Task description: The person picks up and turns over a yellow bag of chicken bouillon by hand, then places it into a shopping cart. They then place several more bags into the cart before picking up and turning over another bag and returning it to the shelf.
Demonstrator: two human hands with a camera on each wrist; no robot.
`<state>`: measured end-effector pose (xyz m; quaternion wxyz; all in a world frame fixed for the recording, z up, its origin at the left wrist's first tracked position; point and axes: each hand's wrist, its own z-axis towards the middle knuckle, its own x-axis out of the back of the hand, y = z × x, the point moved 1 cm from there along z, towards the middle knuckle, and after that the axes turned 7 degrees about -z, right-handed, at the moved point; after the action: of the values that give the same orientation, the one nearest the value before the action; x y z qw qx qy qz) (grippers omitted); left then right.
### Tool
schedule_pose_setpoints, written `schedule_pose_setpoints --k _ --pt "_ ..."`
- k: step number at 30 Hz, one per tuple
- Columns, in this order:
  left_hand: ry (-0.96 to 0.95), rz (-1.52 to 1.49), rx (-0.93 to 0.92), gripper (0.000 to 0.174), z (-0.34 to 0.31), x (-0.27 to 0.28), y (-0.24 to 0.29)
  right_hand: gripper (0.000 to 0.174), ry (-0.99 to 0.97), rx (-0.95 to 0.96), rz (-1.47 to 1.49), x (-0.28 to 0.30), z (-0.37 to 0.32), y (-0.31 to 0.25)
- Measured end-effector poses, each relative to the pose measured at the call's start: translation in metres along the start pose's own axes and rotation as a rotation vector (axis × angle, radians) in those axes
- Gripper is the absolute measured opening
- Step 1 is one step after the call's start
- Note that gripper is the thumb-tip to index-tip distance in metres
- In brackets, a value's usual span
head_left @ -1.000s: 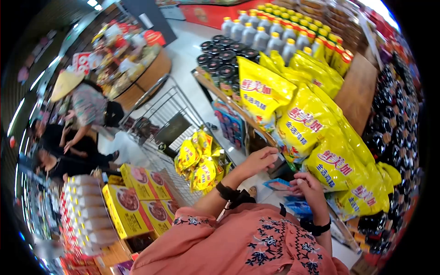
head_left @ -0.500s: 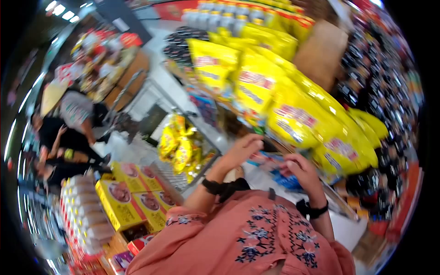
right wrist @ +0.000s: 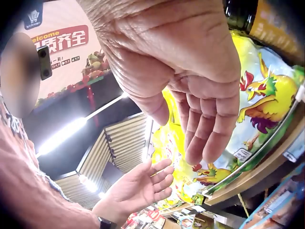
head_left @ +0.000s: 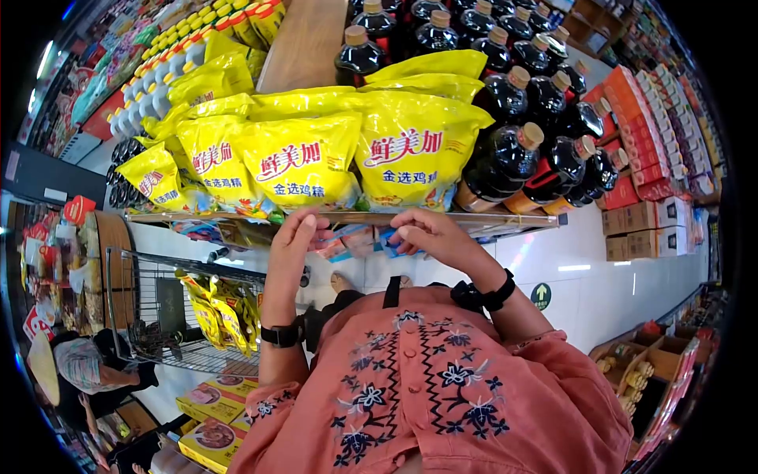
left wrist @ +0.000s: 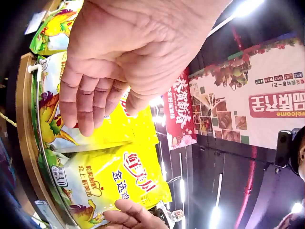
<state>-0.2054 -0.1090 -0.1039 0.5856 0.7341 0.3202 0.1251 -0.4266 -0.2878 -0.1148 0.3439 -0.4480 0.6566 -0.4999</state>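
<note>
Both hands hold nothing, held apart in front of the shirt at the display's edge. My left hand [head_left: 298, 237] is just below the front row of yellow chicken-seasoning bags [head_left: 298, 162], its fingers loosely bent. To its right, my right hand [head_left: 438, 238] is under the rightmost large yellow bag [head_left: 422, 146], fingers relaxed. In the left wrist view the palm of the left hand [left wrist: 133, 52] overlaps the upright bags [left wrist: 114, 176]. The right wrist view has the right hand [right wrist: 190, 90] hanging palm-in beside a bag with a printed chicken [right wrist: 267, 90].
Dark bottles with tan caps [head_left: 505, 170] stand right of the bags. A wire shopping cart [head_left: 189, 351] at left carries several yellow bags [head_left: 225, 312]. Yellow boxes [head_left: 209, 438] are stacked at lower left, near a person in a straw hat [head_left: 43, 371]. Tiled floor [head_left: 568, 292] lies to the right.
The head view has swung right, so the yellow bags now stand straight ahead and the cart sits further left. Both hands stay raised with nothing in them.
</note>
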Motion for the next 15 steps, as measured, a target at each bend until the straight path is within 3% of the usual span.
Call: schedule_pose_setpoints --k 15 --pt "0.005 0.035 0.025 0.037 -0.003 -0.012 -0.012 0.030 0.168 -0.041 0.026 0.037 -0.028 0.018"
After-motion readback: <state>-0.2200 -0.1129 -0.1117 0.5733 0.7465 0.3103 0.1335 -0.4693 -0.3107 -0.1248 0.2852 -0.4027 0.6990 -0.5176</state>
